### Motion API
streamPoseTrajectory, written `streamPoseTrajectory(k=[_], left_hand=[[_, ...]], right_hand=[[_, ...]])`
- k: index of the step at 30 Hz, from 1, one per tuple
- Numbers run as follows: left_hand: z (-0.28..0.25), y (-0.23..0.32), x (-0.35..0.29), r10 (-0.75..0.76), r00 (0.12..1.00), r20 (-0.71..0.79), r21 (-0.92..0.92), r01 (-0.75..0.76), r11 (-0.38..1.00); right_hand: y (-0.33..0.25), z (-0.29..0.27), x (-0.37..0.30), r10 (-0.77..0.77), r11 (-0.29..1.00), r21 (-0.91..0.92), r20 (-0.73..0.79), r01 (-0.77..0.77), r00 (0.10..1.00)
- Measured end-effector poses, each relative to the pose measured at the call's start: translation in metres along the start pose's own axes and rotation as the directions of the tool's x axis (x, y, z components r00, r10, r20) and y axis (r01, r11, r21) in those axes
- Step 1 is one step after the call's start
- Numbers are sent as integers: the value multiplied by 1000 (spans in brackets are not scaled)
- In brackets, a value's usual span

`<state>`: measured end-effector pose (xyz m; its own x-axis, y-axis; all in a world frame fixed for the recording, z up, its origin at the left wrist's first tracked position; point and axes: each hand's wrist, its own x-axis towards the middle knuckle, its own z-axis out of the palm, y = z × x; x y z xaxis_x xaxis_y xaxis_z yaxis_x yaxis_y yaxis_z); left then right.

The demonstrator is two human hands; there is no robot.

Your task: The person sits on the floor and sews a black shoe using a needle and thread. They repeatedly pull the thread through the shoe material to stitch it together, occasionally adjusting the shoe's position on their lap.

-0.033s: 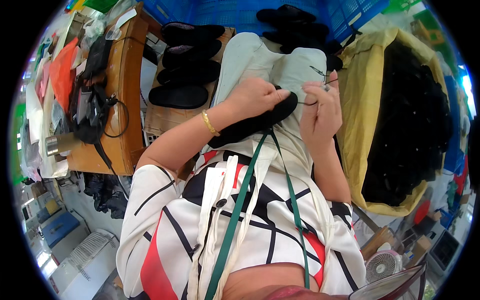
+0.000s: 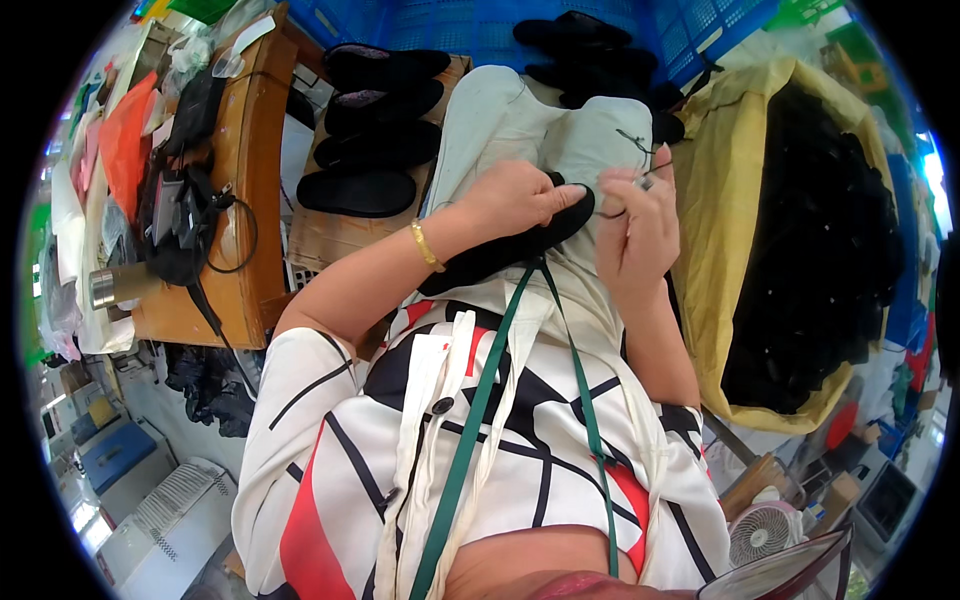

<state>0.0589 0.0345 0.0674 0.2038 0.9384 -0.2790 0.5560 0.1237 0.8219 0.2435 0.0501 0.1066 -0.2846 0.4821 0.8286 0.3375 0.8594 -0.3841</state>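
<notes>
A black slipper (image 2: 515, 243) lies across my lap over the pale apron (image 2: 485, 115). My left hand (image 2: 515, 198) grips its far right end, the thumb pressed on top and the other fingers mostly hidden. Close to that end, my right hand (image 2: 637, 220) is raised, its fingers bent together on a dark thread (image 2: 632, 140). Part of the thread loops above the fingers over the apron. Blur at the fingertips hides whether a needle is there.
Several black slippers (image 2: 357, 193) lie in a row on cardboard (image 2: 335, 238) to the left, and more at the far side before a blue crate (image 2: 450, 30). A yellow sack (image 2: 715, 270) of black pieces stands at right. A wooden table (image 2: 240, 140) is at left.
My right hand has moved slightly left and down, nearer the slipper's end. The stretch of thread between them looks shorter. My left hand still holds the slipper.
</notes>
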Motion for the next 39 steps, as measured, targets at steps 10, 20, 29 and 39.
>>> streamPoseTrajectory(k=[10, 20, 29, 39], left_hand=[[6, -55, -6, -221, 961, 167, -773, 266, 576], [7, -47, -13, -282, 909, 306, -908, 368, 200], [-6, -53, -24, 34, 999, -4, -224, -34, 974], [-7, -68, -7, -273, 946, 177, -562, 325, 761]], right_hand=[[11, -121, -49, 661, 703, -538, 251, -465, 708], [15, -65, -48, 751, 642, -230, 383, -732, 538], [36, 39, -36, 296, 955, -161, 608, -251, 736], [38, 60, -43, 325, 921, -33, 615, -388, 719]])
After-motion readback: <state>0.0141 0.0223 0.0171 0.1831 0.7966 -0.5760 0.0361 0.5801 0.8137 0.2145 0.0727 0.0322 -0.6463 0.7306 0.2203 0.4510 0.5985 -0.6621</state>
